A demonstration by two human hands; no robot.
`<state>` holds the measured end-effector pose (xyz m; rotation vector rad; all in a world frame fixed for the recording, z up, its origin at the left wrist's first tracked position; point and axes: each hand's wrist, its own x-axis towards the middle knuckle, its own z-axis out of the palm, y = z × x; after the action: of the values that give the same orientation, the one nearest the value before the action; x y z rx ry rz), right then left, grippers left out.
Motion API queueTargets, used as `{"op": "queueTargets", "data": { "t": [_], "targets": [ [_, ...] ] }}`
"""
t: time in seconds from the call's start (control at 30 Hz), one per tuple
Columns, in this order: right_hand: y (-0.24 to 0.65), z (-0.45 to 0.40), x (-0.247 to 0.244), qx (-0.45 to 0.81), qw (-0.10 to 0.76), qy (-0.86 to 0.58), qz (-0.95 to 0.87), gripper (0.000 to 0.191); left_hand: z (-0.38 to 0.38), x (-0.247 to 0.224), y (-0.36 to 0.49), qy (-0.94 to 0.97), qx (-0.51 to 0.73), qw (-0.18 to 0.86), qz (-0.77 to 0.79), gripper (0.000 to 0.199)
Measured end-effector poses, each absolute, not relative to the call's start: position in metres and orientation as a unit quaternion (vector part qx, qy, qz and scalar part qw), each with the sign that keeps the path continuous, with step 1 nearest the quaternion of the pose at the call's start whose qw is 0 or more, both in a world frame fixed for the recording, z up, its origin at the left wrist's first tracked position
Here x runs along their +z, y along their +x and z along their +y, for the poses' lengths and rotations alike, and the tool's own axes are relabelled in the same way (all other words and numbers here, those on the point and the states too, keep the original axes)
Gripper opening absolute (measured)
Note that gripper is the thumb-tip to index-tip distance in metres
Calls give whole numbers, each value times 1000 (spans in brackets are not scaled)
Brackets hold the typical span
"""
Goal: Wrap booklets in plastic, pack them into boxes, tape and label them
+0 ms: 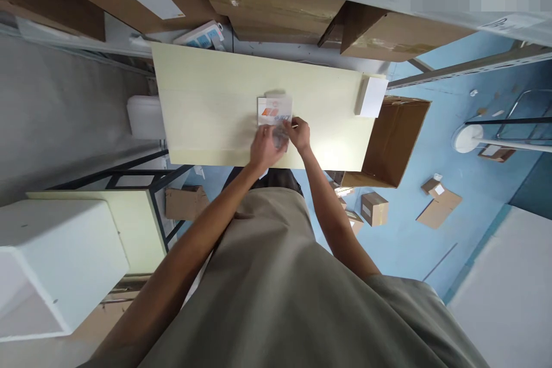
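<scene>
Near the front edge of the pale yellow tabletop (207, 103), both hands work close together. A flat white packet with orange and blue print (273, 110) lies just beyond them, its far end looking blurred. Between the fingers is a small piece of clear plastic, apparently a bag (280, 137), smeared by motion. My left hand (265, 148) has its fingers curled round the plastic's left side. My right hand (301, 134) pinches at the plastic's upper right, beside the packet's near corner. The fingertips partly cover the plastic, so its full shape is hidden.
A white box or stack (373, 96) sits at the table's right end. Beside that end stands an open cardboard box (399, 144). Large cartons (276, 6) line a shelf along the far side. To the left is a white bin (64, 259); small cartons (374, 209) lie on the blue floor.
</scene>
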<state>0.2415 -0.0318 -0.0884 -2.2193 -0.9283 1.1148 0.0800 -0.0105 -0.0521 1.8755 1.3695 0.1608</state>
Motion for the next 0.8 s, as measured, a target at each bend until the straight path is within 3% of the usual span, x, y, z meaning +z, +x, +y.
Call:
{"op": "queueTargets", "data": {
  "t": [0.1,0.37,0.6,0.7,0.8],
  "targets": [
    [245,-34,-80,401,228,-814,-353,29,-34,-49,93,764,28,386,517,62],
    [270,-18,-45,324,210,-714,-585,36,-36,-53,80,761,30,423,490,56],
    [287,63,-71,328,131,-528,-772,18,-39,-45,57,725,78,470,498,53],
    [289,94,-101,338,124,-559,-747,36,-38,-43,38,682,95,509,516,49],
    [286,118,-114,320,183,-667,-647,55,-39,-43,16,590,116,556,573,39]
  ]
}}
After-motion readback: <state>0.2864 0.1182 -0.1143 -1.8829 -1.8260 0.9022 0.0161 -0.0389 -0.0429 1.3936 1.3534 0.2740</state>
